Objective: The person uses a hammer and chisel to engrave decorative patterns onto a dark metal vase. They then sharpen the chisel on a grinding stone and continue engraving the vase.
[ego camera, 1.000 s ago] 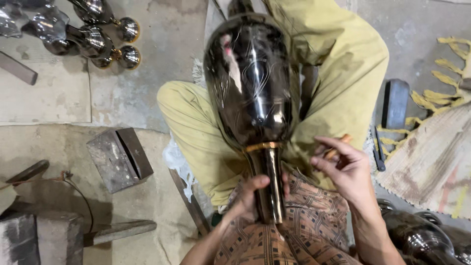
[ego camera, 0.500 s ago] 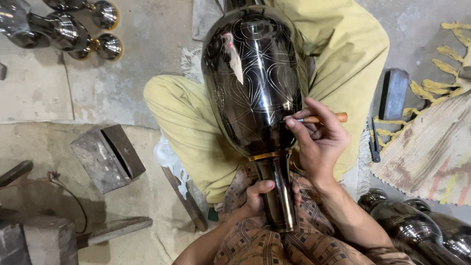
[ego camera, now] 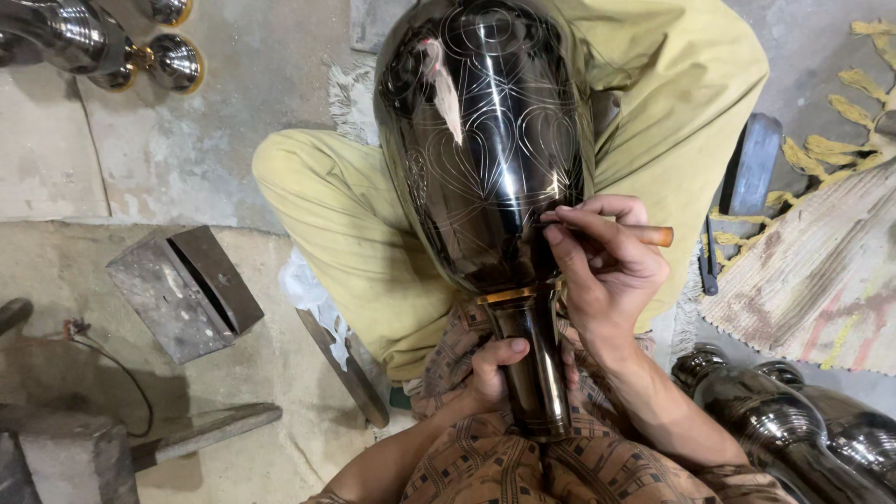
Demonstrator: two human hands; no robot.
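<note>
Left hand (ego camera: 493,369) grips the neck of the vase (ego camera: 485,159) in the lap; right hand (ego camera: 607,266) pinches a graver (ego camera: 644,233) against its right side. Engraved lines cover the near body; far shoulder appears plain.

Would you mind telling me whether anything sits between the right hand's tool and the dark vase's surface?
Nothing visible does. The right hand holds the wooden-handled tool with its tip against the vase, while the left hand grips the neck below.
</note>
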